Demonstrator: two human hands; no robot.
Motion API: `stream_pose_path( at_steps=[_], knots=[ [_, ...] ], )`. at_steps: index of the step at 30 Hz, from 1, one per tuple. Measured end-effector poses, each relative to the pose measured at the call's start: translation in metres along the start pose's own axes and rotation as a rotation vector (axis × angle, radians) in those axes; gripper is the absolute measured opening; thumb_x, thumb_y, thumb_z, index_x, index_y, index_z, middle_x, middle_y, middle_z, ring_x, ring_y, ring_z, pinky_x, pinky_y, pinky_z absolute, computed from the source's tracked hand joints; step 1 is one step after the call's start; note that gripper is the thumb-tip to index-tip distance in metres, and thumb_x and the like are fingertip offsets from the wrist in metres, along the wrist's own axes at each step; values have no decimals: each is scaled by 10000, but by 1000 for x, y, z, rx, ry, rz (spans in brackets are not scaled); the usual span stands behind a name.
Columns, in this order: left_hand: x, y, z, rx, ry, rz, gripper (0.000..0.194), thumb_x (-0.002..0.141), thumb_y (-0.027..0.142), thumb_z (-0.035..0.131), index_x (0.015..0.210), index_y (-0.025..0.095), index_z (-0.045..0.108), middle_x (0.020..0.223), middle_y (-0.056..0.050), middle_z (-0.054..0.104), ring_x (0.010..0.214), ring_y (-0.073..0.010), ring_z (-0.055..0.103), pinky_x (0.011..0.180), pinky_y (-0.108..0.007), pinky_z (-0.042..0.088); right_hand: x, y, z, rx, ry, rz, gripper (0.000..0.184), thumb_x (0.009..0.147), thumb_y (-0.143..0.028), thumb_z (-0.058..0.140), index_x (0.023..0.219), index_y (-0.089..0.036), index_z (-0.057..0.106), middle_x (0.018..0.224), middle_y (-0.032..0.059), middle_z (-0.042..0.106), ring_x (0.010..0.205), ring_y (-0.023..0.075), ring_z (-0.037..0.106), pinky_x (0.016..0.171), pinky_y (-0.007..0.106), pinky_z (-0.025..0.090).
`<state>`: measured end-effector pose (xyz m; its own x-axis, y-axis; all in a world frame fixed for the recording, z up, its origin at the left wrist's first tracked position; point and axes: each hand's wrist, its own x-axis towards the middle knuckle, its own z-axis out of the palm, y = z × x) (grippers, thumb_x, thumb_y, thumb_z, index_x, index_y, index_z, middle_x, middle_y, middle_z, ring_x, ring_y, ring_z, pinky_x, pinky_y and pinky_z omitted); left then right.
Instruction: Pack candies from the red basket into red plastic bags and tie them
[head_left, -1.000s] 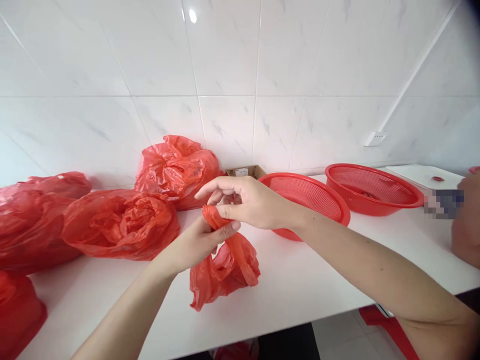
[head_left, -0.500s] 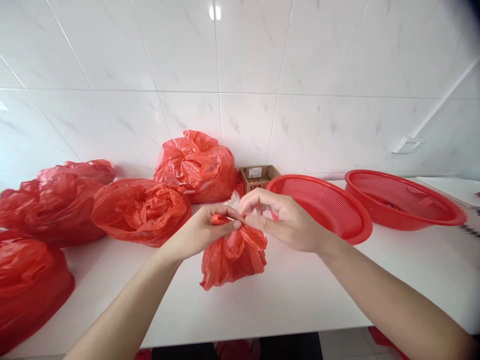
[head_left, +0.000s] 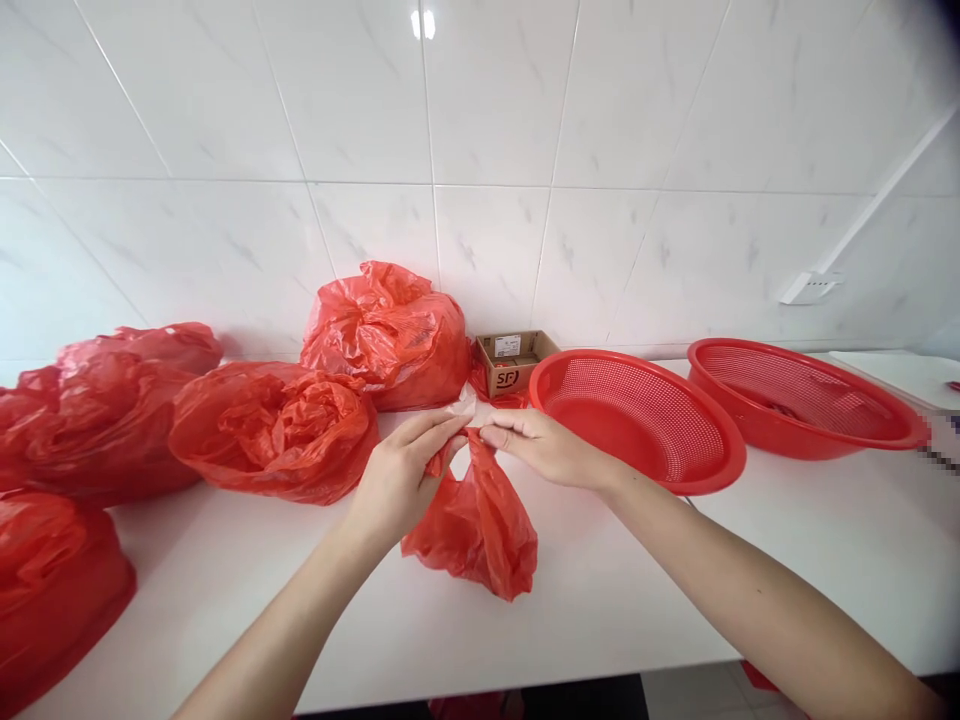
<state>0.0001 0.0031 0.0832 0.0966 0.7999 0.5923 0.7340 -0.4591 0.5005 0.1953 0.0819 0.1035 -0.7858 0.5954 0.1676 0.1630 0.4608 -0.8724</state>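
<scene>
In the head view, a small red plastic bag [head_left: 480, 530] hangs over the white table below my two hands. My left hand [head_left: 409, 470] is closed round a bunched part of it, with a whitish bit of plastic [head_left: 459, 405] poking up past the fingers. My right hand [head_left: 544, 445] pinches the bag's gathered top between thumb and fingers, close beside the left fingertips. The bag's lower part spreads out loosely; its contents, if any, cannot be made out.
Big red plastic bags [head_left: 386, 340] stand along the left and back. A small cardboard box [head_left: 514, 360] sits near the tiled wall. Two red mesh baskets, a nearer one [head_left: 637, 420] and a farther one [head_left: 802, 400], occupy the right. The table's front edge [head_left: 465, 692] runs below my forearms.
My right hand has gone from loosely curled to pinching the bag's top. My left hand has turned, its back now facing up. The bag's lower part hangs slightly lower and is pulled taut.
</scene>
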Motion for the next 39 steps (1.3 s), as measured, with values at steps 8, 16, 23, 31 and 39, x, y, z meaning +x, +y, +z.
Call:
stream_pose_path(
  at_steps=[8, 16, 23, 31, 39],
  knots=[
    [-74, -20, -6, -45, -121, -335, 307, 945, 419, 482, 882, 264, 740, 898, -72, 707, 892, -246, 630, 765, -334, 477, 24, 56, -47, -634, 311, 318, 357, 951, -411, 471, 684, -198, 571, 785, 32, 703, 787, 187, 600, 669, 287, 348],
    [-57, -16, 6, -669, 65, -581, 508, 940, 574, 420, 1249, 253, 664, 1376, -91, 596, 1356, -268, 447, 1148, -413, 300, 37, 39, -24, -150, 305, 185, 393, 958, -520, 405, 759, -193, 492, 773, 25, 655, 720, 140, 605, 632, 249, 426],
    [-36, -11, 28, -1067, -81, -672, 458, 856, 469, 649, 1239, 218, 661, 1202, -99, 702, 1174, -256, 595, 1017, -368, 426, 34, 13, 9, -147, 45, -68, 415, 907, -546, 540, 728, -175, 590, 742, -7, 567, 720, 122, 544, 692, 256, 421],
    [-29, -3, 37, -1003, -212, -712, 290, 755, 431, 762, 806, 147, 732, 722, -48, 702, 671, -173, 637, 668, -294, 485, 37, 12, 25, -153, 14, -122, 284, 892, -426, 632, 746, -184, 657, 1193, 50, 569, 1087, 176, 556, 954, 332, 426],
    [-32, -5, 37, -882, -27, -673, 339, 805, 463, 695, 689, 174, 564, 649, 30, 560, 561, -104, 482, 550, -249, 354, 21, 22, 29, -159, -15, 32, 328, 980, -387, 468, 1282, -260, 485, 1003, 40, 643, 895, 171, 614, 824, 341, 466]
  ],
)
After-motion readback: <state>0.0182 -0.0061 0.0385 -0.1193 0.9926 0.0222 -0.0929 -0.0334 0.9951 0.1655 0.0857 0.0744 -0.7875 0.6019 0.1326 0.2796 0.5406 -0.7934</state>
